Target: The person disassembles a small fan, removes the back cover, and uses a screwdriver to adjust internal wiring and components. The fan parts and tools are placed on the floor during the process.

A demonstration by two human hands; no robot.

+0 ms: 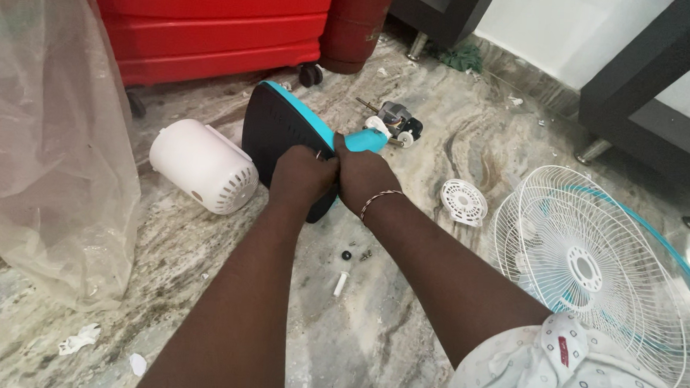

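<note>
Blue-and-black fan base (pixel 285 133) lying on marble floor (pixel 370 335), tipped up. Left hand (pixel 303 177) and right hand (pixel 363 178) both gripping its edge tight. White motor cover (pixel 203 166), wire guards (pixel 590 267), motor (pixel 395 120) already lying apart. Small screws (pixel 355 255) lying loose nearby.

Fan parts on the floor, counted

2 hands, left (pixel 303 177) and right (pixel 364 175); 1 black-and-blue fan base (pixel 282 129); 1 white motor cover (pixel 201 165); 1 motor (pixel 395 120); 2 wire fan guards (pixel 590 267); 1 small round white grille (pixel 464 201); 1 clear plastic bag (pixel 49 142).
</note>
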